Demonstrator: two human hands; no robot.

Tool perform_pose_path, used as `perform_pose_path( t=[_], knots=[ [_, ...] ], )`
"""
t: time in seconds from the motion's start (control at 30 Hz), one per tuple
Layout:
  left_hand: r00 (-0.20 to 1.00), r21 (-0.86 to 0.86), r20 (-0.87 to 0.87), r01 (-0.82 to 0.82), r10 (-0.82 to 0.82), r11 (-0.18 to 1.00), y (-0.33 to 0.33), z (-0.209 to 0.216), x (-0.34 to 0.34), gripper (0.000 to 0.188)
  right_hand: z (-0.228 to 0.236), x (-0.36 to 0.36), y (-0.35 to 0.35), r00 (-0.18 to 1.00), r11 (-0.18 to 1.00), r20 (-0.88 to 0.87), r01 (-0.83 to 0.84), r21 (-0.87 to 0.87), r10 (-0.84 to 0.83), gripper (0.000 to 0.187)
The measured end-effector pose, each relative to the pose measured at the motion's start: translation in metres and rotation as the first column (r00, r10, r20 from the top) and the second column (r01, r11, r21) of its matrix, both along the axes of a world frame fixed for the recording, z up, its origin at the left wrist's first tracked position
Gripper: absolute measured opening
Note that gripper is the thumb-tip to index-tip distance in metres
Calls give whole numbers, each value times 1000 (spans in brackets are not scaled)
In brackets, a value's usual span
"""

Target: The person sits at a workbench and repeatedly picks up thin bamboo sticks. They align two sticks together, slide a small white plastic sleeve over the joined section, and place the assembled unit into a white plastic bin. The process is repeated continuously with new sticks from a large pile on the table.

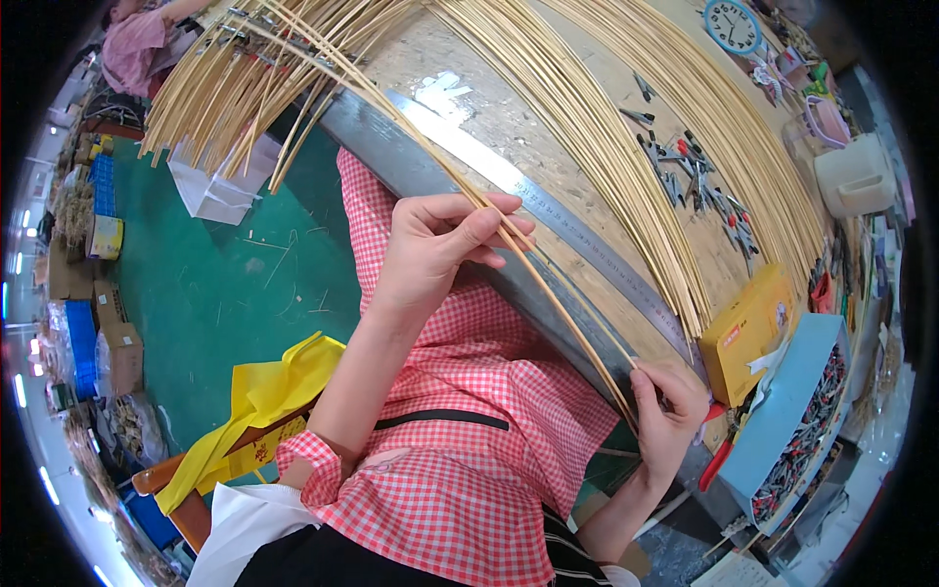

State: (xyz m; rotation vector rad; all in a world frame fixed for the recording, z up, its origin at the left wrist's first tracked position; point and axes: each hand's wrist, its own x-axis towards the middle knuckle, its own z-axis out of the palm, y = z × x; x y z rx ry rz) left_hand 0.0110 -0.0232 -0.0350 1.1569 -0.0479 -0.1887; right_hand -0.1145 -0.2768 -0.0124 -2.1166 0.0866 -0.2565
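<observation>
My left hand (pixel 435 240) is closed in a pinch round a few long, thin tan sticks (pixel 567 313), which look like reed or bamboo. They slant from the upper left, over the table edge, down toward my lap. Near their lower ends my right hand (pixel 670 401) pinches the tip of one stick between thumb and fingers, while the other ends hang loose beside it. Just beyond the sticks, a long steel ruler (pixel 548 207) lies along the table's near edge. Rows of similar sticks (pixel 611 161) are spread across the tabletop past the ruler.
Many sticks (pixel 210 108) overhang the table at upper left, above a white bin (pixel 210 186). Small black and red clips (pixel 694 171) lie scattered on the table. At right stand a yellow box (pixel 748 328), a blue box (pixel 782 421) full of clips and a whitish jug (pixel 856 181).
</observation>
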Motion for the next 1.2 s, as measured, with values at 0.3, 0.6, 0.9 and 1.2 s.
perform_pose_path(
  t=[0.3, 0.6, 0.9, 1.2],
  knots=[
    [999, -86, -32, -32, 29, 996, 5, 4, 3, 23, 8, 0, 1, 996, 989, 13, -88, -122, 90, 13],
    [999, -53, 15, 42, -42, 998, 4, 5, 1, 20, 20, 10, 0, 981, 973, -48, -192, -126, 188, 19],
    [990, 50, 3, 142, -143, 989, -13, 17, -13, 18, 25, 42, 44, 937, 932, 28, -342, -121, 347, 11],
    [983, 107, 9, 180, -182, 978, -12, 22, -12, 18, 30, 45, 46, 907, 920, -158, -392, 22, 390, 8]
  ],
)
